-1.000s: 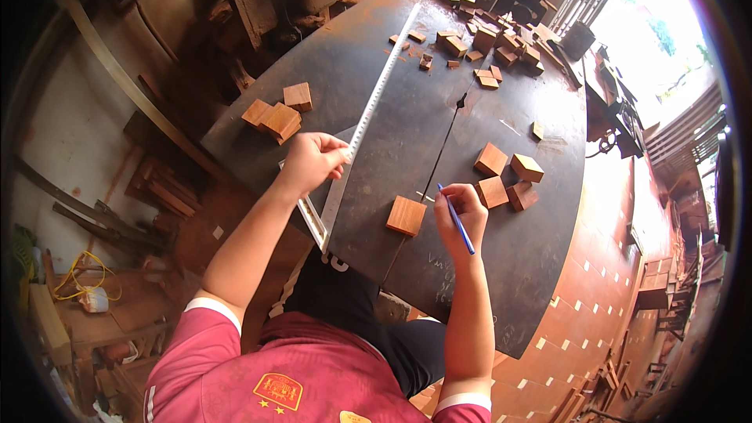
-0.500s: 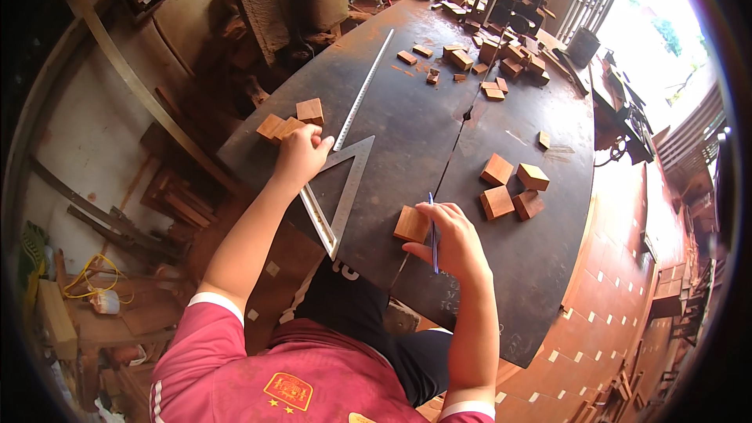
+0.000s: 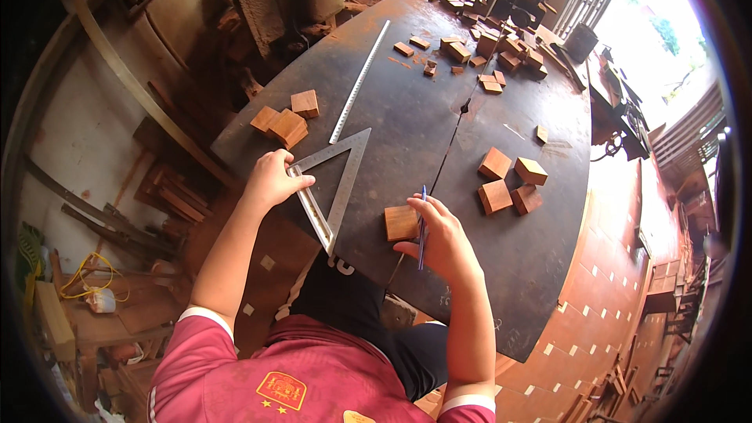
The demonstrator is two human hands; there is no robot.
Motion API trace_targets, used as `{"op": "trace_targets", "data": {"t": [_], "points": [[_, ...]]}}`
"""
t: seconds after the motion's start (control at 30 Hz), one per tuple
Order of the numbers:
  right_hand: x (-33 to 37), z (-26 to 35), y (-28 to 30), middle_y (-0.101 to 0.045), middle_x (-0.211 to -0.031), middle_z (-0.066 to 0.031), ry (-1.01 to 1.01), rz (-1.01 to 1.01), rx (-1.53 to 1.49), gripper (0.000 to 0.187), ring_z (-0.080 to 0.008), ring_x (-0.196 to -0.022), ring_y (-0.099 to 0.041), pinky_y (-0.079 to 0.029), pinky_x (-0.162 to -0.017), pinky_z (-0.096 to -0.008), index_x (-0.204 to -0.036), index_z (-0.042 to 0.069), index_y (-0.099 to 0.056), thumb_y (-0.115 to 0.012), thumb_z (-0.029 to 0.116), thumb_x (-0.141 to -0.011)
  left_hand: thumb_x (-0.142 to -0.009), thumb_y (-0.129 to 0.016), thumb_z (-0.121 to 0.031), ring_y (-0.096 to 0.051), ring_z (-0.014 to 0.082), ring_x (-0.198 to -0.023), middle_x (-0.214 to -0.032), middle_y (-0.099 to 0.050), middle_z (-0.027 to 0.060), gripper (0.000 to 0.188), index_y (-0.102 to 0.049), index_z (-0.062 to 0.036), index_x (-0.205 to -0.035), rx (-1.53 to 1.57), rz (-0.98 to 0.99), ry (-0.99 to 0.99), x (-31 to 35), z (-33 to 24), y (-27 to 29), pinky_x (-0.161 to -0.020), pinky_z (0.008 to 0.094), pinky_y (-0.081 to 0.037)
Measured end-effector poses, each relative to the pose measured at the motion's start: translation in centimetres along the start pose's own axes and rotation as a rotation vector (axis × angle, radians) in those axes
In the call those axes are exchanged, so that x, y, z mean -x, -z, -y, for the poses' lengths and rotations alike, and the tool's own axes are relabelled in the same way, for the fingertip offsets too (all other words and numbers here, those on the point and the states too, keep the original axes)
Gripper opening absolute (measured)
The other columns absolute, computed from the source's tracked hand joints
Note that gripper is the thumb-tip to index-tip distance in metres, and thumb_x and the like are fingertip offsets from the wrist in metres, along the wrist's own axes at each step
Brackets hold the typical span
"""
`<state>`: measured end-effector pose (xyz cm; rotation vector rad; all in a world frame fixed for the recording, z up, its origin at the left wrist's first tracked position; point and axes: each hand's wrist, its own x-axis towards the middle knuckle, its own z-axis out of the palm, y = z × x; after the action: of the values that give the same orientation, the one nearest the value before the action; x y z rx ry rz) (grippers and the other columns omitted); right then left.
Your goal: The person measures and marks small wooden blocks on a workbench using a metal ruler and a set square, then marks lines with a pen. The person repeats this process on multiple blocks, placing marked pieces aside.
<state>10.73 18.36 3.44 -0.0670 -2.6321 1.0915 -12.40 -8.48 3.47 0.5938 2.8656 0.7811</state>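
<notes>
My left hand (image 3: pixel 272 178) has its thumb and fingers closed on the upper left corner of a metal triangle square (image 3: pixel 345 184), which lies on the dark tabletop. Beyond that hand sit three wooden blocks: one (image 3: pixel 305 103) at the back, one (image 3: pixel 264 119) at the left and one (image 3: pixel 289 129) nearest. My right hand (image 3: pixel 443 239) grips a blue pen (image 3: pixel 423 229), held nearly upright between thumb and fingers. Its fingertips are beside another wooden block (image 3: pixel 399 223) near the table's front edge; whether they touch it is hard to tell.
A steel ruler (image 3: pixel 360 82) lies past the square. Several loose blocks (image 3: pixel 494 163) are grouped right of my right hand, with a small piece (image 3: pixel 542 134) beyond. Many offcuts (image 3: pixel 509 55) crowd the far end. A narrow slot (image 3: pixel 448 153) runs along the dark table (image 3: pixel 540 266).
My left hand has left the nearest of the three blocks and come back toward me onto the square's corner. My right hand keeps the pen beside its block.
</notes>
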Motion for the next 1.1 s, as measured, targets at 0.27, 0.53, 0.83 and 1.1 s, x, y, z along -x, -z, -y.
{"op": "trace_targets", "data": {"t": [0.27,0.53,0.83,1.1], "points": [[-0.1,-0.9,-0.5,-0.067,-0.116,-0.0136,-0.003,-0.026,0.078,0.066,-0.0360,-0.103,-0.067,-0.055,-0.089,-0.0424,-0.126,0.006,-0.063,-0.092,0.020,-0.069,-0.076,-0.085,-0.005,-0.069,0.0143,-0.083,-0.093,-0.071,0.0108,0.042,-0.065,0.0068,-0.111,0.725,0.161,0.119,-1.0,0.5,0.4,-0.077,0.0290,-0.056],[0.0,-1.2,-1.4,-0.067,-0.107,-0.0100,0.013,-0.105,0.177,0.064,-0.0321,-0.096,-0.067,-0.056,-0.082,-0.0416,-0.123,0.008,-0.064,-0.092,0.028,-0.069,-0.094,-0.072,-0.005,-0.075,0.0204,-0.082,-0.091,-0.069,0.0100,0.025,-0.056,0.0005,-0.113,1.011,0.287,0.212,1.5,-1.4,0.3,-0.072,0.0355,-0.065],[-0.1,-1.2,-0.9,-0.067,-0.112,-0.0121,0.036,-0.097,0.164,0.069,-0.0343,-0.102,-0.067,-0.055,-0.087,-0.0417,-0.126,0.008,-0.064,-0.094,0.032,-0.068,-0.093,-0.075,-0.012,-0.077,0.0224,-0.077,-0.087,-0.074,0.0115,0.018,-0.066,0.0008,-0.102,1.337,0.382,0.240,3.6,-2.9,0.3,-0.067,0.0332,-0.066],[-0.6,-1.3,0.8,-0.069,-0.112,-0.0140,0.020,-0.105,-0.075,0.054,-0.0329,-0.099,-0.068,-0.057,-0.084,-0.0389,-0.125,0.006,-0.066,-0.088,0.026,-0.079,-0.093,-0.072,-0.010,-0.077,0.0226,-0.076,-0.086,-0.073,0.0127,0.016,-0.070,0.0047,-0.098,1.303,0.305,0.190,4.7,-4.7,-4.0,-0.064,0.0327,-0.066]]}}
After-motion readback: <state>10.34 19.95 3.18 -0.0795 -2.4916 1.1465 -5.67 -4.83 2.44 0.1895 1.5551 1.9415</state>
